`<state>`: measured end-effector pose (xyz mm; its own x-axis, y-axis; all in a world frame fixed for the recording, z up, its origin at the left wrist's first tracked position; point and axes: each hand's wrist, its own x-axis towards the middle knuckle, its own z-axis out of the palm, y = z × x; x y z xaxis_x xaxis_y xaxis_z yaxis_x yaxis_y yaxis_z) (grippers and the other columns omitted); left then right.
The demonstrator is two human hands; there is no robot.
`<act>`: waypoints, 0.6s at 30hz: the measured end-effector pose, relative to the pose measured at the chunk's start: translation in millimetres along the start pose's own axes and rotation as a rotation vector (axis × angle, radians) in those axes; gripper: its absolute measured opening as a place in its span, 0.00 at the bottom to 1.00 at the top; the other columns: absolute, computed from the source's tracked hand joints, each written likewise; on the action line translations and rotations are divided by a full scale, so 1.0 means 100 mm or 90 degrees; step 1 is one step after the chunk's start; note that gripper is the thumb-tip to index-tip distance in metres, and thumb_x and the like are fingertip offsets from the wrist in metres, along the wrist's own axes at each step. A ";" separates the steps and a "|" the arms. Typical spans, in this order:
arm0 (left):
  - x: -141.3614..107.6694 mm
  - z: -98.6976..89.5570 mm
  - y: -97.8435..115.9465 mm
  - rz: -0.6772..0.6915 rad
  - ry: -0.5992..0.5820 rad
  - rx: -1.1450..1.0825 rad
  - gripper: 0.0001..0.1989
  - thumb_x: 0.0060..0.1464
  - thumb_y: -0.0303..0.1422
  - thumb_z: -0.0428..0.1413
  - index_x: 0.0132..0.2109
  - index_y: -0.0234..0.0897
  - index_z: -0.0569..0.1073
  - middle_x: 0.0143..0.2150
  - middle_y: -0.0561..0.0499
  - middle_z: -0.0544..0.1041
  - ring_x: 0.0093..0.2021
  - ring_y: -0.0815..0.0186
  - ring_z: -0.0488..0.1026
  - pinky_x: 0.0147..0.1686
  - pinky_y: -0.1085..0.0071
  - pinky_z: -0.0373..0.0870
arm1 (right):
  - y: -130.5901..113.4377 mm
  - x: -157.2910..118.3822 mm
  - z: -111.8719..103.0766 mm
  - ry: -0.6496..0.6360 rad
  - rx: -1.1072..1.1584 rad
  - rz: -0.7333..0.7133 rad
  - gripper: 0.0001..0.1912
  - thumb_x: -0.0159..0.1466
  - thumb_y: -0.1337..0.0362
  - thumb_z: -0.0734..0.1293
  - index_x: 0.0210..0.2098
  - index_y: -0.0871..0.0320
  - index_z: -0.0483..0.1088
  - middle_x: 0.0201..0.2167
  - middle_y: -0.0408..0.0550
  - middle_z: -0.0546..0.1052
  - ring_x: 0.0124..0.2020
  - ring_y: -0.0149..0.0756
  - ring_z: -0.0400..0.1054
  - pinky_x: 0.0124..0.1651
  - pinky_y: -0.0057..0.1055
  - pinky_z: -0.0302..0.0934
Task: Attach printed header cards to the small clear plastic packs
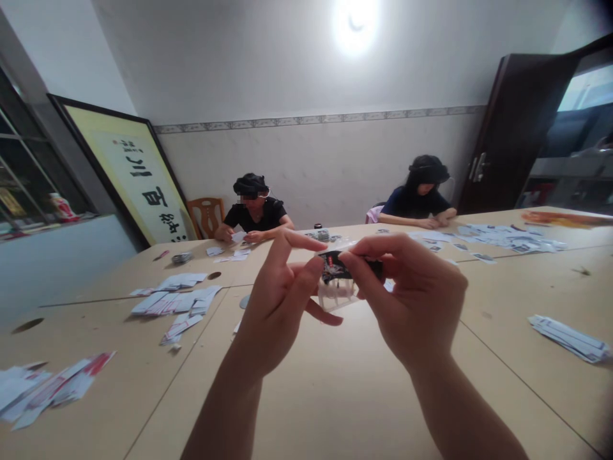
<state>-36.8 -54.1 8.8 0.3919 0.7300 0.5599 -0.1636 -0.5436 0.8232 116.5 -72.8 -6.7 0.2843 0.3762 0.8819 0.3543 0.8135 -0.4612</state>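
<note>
Both hands are raised over the near middle of the table, holding a small clear plastic packet with a black printed card [335, 271]. My left hand [276, 303] grips its left edge, thumb in front and index finger along the top. My right hand [414, 297] pinches the right end between thumb and fingers, covering much of that side. Small red and white print shows on the black part. Below it hangs a see-through part with pale ridges; I cannot make out what is inside.
White paper slips [175, 300] lie in piles on the left, with more slips [60, 386] at the near left. A folded paper stack [569, 338] is at right. Two people [258, 214] sit across the table [325, 396]. Many small cards [507, 237] spread at the far right.
</note>
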 end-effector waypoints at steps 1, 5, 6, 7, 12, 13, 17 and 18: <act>0.00 0.00 0.00 0.000 0.002 0.000 0.09 0.67 0.40 0.56 0.46 0.41 0.66 0.41 0.52 0.78 0.27 0.71 0.77 0.23 0.72 0.83 | 0.00 0.00 0.00 0.001 0.000 -0.002 0.06 0.60 0.72 0.74 0.31 0.55 0.75 0.26 0.39 0.79 0.24 0.30 0.72 0.22 0.28 0.65; 0.00 0.00 -0.01 0.010 0.007 -0.003 0.09 0.66 0.41 0.56 0.46 0.42 0.67 0.40 0.53 0.78 0.26 0.71 0.77 0.24 0.73 0.83 | 0.00 0.00 0.01 0.004 0.000 -0.005 0.06 0.60 0.72 0.74 0.32 0.55 0.75 0.26 0.39 0.79 0.24 0.30 0.72 0.23 0.28 0.66; 0.00 0.00 -0.01 0.016 0.005 -0.005 0.09 0.66 0.41 0.56 0.46 0.42 0.68 0.41 0.53 0.78 0.27 0.71 0.78 0.23 0.73 0.83 | 0.00 0.00 0.01 0.004 0.001 -0.004 0.06 0.60 0.72 0.74 0.32 0.55 0.75 0.26 0.40 0.79 0.25 0.31 0.72 0.23 0.28 0.66; 0.00 0.00 -0.02 0.020 0.001 -0.008 0.09 0.66 0.41 0.57 0.46 0.42 0.68 0.40 0.53 0.78 0.29 0.69 0.79 0.23 0.73 0.83 | 0.00 0.00 0.01 0.005 0.001 -0.003 0.06 0.60 0.72 0.74 0.32 0.55 0.75 0.26 0.40 0.79 0.25 0.31 0.72 0.23 0.28 0.65; 0.00 0.00 -0.01 -0.010 -0.022 -0.001 0.14 0.60 0.35 0.63 0.47 0.44 0.65 0.28 0.58 0.77 0.31 0.65 0.82 0.25 0.73 0.84 | 0.02 0.00 0.01 0.007 0.007 0.003 0.06 0.60 0.72 0.74 0.32 0.55 0.76 0.27 0.39 0.79 0.24 0.30 0.71 0.23 0.28 0.65; 0.00 0.00 -0.01 -0.018 -0.020 0.005 0.15 0.60 0.34 0.64 0.47 0.44 0.65 0.28 0.59 0.77 0.31 0.65 0.82 0.26 0.73 0.84 | 0.03 0.00 0.01 0.007 0.007 0.004 0.06 0.60 0.72 0.74 0.32 0.55 0.76 0.27 0.39 0.79 0.24 0.30 0.71 0.23 0.28 0.65; 0.00 0.00 0.01 -0.016 -0.023 0.013 0.12 0.63 0.34 0.61 0.47 0.44 0.65 0.31 0.57 0.79 0.34 0.64 0.83 0.25 0.72 0.84 | 0.04 0.00 0.01 0.013 0.007 0.002 0.05 0.60 0.71 0.74 0.32 0.55 0.76 0.26 0.39 0.79 0.24 0.30 0.72 0.23 0.28 0.65; 0.01 -0.01 0.01 -0.012 -0.026 0.012 0.11 0.63 0.34 0.60 0.47 0.44 0.65 0.32 0.56 0.80 0.35 0.64 0.83 0.25 0.72 0.85 | 0.04 0.00 0.01 0.016 0.008 0.002 0.05 0.60 0.71 0.74 0.32 0.55 0.76 0.26 0.39 0.79 0.24 0.30 0.72 0.23 0.28 0.65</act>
<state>-37.4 -54.1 10.5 0.4319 0.7226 0.5398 -0.1391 -0.5379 0.8314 116.6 -68.8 -8.9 0.3072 0.3678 0.8777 0.3416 0.8182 -0.4624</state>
